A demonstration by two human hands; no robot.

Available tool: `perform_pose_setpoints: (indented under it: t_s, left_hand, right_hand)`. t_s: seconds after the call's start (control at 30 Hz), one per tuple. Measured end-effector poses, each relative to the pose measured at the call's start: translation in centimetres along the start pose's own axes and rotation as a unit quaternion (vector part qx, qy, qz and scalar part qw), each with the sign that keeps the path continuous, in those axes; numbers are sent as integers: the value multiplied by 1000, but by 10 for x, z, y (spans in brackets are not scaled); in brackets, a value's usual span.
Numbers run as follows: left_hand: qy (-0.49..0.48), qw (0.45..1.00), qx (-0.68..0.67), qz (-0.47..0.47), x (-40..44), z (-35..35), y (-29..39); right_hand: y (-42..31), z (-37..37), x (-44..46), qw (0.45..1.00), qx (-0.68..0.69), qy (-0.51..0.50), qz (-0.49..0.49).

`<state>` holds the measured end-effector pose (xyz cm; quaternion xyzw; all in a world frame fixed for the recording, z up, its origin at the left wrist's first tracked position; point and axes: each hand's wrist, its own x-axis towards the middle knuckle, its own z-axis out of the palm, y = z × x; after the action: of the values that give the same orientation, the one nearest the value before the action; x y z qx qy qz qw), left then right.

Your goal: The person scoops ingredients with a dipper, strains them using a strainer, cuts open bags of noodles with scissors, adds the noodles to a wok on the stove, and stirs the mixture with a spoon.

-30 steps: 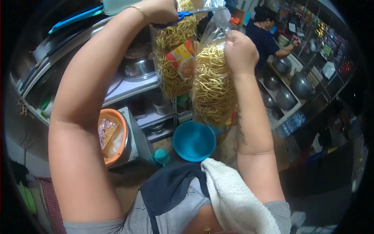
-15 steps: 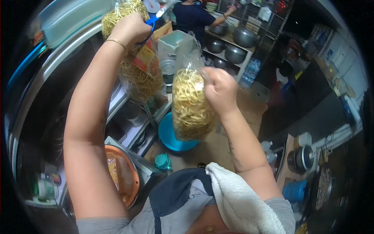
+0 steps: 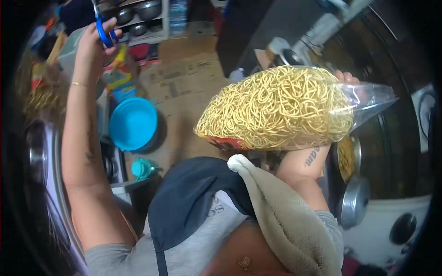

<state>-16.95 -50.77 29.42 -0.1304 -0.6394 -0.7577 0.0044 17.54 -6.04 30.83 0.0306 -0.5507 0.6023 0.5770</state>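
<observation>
My left hand [image 3: 90, 45], raised at the upper left, has its fingers through the handles of blue scissors [image 3: 106, 36], blades pointing up. A large clear plastic bag of yellow noodles [image 3: 281, 108] lies tilted over my right forearm, with a red label along its lower edge. Behind that bag is my right hand [image 3: 346, 77]; only a few curled fingertips show at its top, near the loose plastic end. Another bag of noodles [image 3: 42, 102] appears blurred at the far left, beyond my left forearm.
A bright blue basin [image 3: 133, 124] stands on the floor beside a teal dipper [image 3: 142, 169]. Flattened cardboard [image 3: 184, 78] covers the floor ahead. On my right are a lidded metal pot [image 3: 354, 201] and a pan of food [image 3: 346, 158]. Bottled water [image 3: 178, 17] stands at the back.
My view has turned right. My right hand has carried the noodle bag to the right and tipped it from upright to nearly level. The left hand, still with scissors, is now away from the other bag.
</observation>
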Motion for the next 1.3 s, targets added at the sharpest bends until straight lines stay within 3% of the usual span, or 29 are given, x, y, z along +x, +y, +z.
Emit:
perform_pose_setpoints:
  t_s: [0.2,0.3,0.37,0.4,0.5,0.6,0.63,0.73,0.77,0.8,0.9,1.0,1.03,1.07,1.13,1.3]
  left_hand:
    - [-153,984,69,-56,-126,179,-148]
    - [-256,954,68,-138,-185,180,-272]
    - [-342,913,93,-201,-249,222,-329]
    - [-386,887,109,-229,-267,234,-342]
    - [-505,820,247,-103,-299,254,-403]
    - [-550,755,345,89,-293,269,-394]
    - [-566,746,330,115,-309,288,-427]
    - [-625,690,322,174,-321,317,-427]
    - [-631,692,306,171,-324,322,-425]
    - [-635,689,312,157,-325,326,-420]
    - [-661,663,337,100,-333,348,-375]
    - [-650,669,335,131,-350,376,-379]
    - [-643,693,279,167,-358,385,-389]
    - [-656,673,294,174,-364,399,-396]
    - [-676,634,326,183,-376,424,-403]
    - [-662,611,409,145,-397,461,-419]
  right_hand:
    - [-155,-147,-22,961,-181,174,-113]
    - [-194,-147,-71,919,-298,201,-163]
    - [-210,-174,-113,921,-276,229,-149]
    - [-216,-160,-126,948,-176,242,-108]
    - [-227,-181,-148,834,-273,444,-182]
    - [-230,-220,-190,650,-500,559,-122]
    - [-219,-243,-214,691,-404,573,-174]
    - [-255,-225,-235,746,-252,538,-300]
    - [-289,-242,-257,752,-299,496,-315]
    - [-298,-211,-261,740,-299,519,-307]
    - [-308,-131,-246,616,-501,510,-331]
    - [-280,-98,-253,489,-699,440,-281]
    - [-263,-86,-250,401,-741,471,-259]
    - [-278,-99,-275,173,-924,288,-180]
    - [-239,-75,-262,445,-718,481,-235]
    - [-238,-75,-294,545,-638,501,-211]
